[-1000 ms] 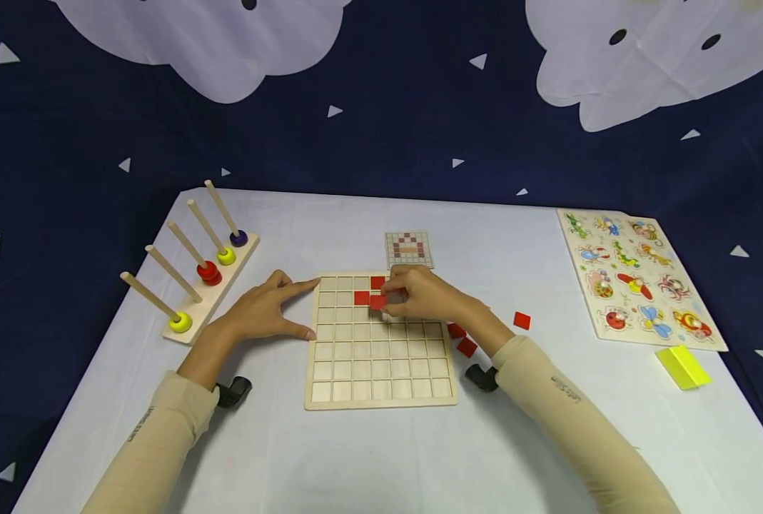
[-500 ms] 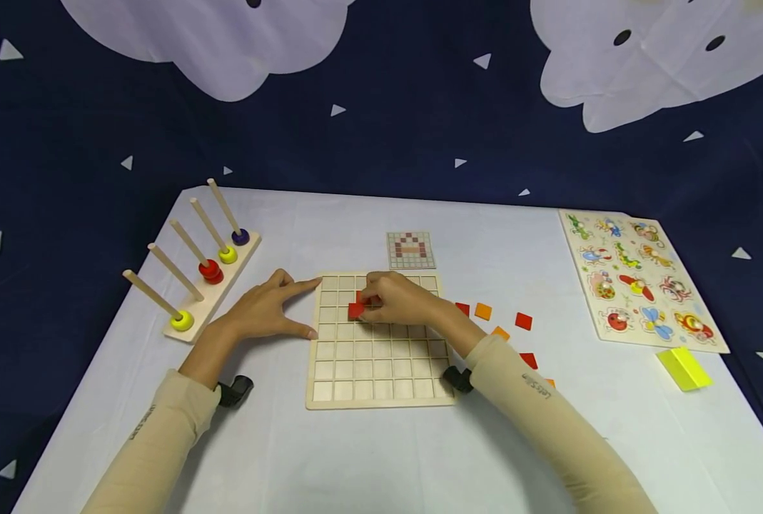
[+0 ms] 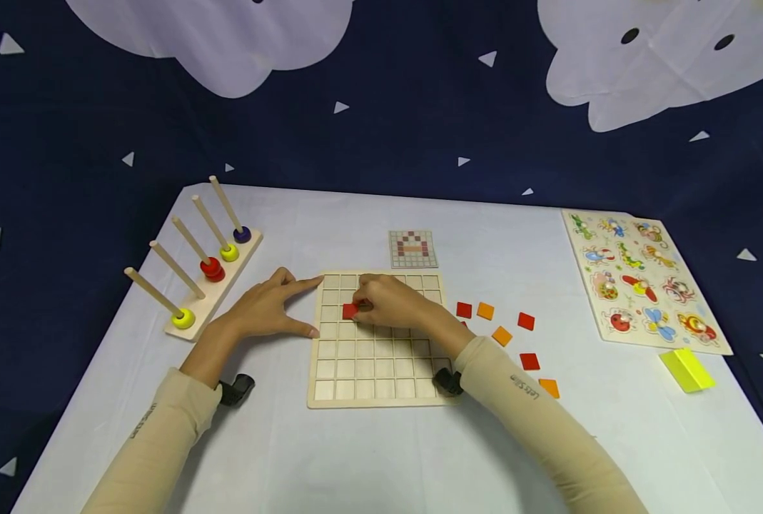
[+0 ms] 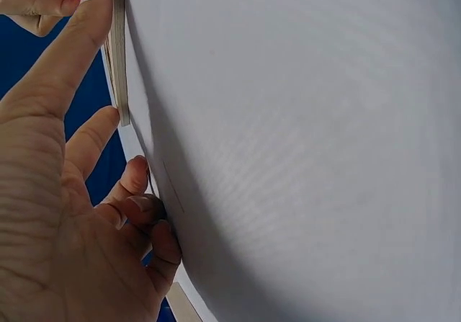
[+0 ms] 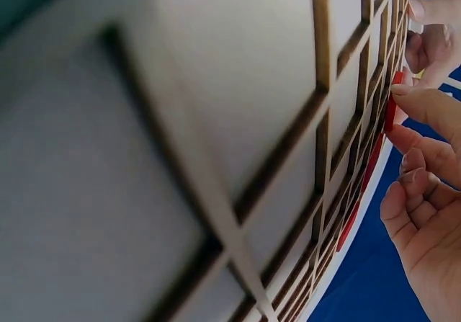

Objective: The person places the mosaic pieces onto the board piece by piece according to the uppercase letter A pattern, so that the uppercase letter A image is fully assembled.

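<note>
One white-covered tabletop (image 3: 355,457) carries your whole work area. At its far right corner, along the right edge, lies the insect puzzle board (image 3: 651,273). Your wooden grid board (image 3: 384,350) sits in the middle; the peg stacker (image 3: 203,308), with its coloured rings, slants along the left edge.

Your left hand (image 3: 262,308) has thumb and forefinger spread wide, forefinger at the grid board's far left corner, thumb against its left edge. Your right hand (image 3: 390,303) reaches over the grid from the right.

Past the grid board, towards the tabletop's far edge, is the pattern card (image 3: 413,248); by the right edge, the yellow block (image 3: 687,370). Orange tiles (image 3: 485,310) and loose red tiles (image 3: 526,320) are scattered right of the grid board.

You pinch one red tile (image 3: 349,311) between right thumb and forefinger, about the third row from the far edge, second column from the left. It pokes out left of those fingertips, towards your left hand. Being square, it has no long axis, so squaring its sides with the slats probably matters most. Whether it is seated, you cannot tell.
</note>
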The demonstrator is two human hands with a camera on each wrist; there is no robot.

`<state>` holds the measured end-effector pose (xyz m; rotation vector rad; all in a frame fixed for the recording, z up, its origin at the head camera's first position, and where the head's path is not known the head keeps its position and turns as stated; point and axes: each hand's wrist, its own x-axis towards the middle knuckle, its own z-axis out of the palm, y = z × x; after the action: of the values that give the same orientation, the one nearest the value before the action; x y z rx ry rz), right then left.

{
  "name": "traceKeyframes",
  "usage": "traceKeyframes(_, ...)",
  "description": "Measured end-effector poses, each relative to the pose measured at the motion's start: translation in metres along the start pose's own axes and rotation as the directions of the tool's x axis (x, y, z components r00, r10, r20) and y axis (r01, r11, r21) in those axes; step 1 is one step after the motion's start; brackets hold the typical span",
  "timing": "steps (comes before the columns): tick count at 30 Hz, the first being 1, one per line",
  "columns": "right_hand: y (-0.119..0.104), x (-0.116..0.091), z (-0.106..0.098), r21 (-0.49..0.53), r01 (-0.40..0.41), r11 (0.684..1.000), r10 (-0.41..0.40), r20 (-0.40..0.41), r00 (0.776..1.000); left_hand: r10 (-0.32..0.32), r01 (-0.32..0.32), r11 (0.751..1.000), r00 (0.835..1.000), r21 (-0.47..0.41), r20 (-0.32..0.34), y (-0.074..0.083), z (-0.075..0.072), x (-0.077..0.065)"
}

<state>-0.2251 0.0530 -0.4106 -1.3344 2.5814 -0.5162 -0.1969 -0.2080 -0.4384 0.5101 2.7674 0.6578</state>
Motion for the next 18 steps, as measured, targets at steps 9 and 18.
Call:
traceKeyframes(9,-0.0053,0.0006,0.0021,-0.037,-0.014,0.999,0.014,-0.005,1.0,-0.002,0.002,1.0,1.0,-0.004,-0.003,0.0005,0.0001,-0.0001)
traceKeyframes(18,-0.009,0.0017,0.0063,-0.025,-0.048,0.999,0.048,-0.009,0.999,-0.006,0.006,1.0,1.0,-0.008,-0.003,0.0005,0.0003,-0.0004)
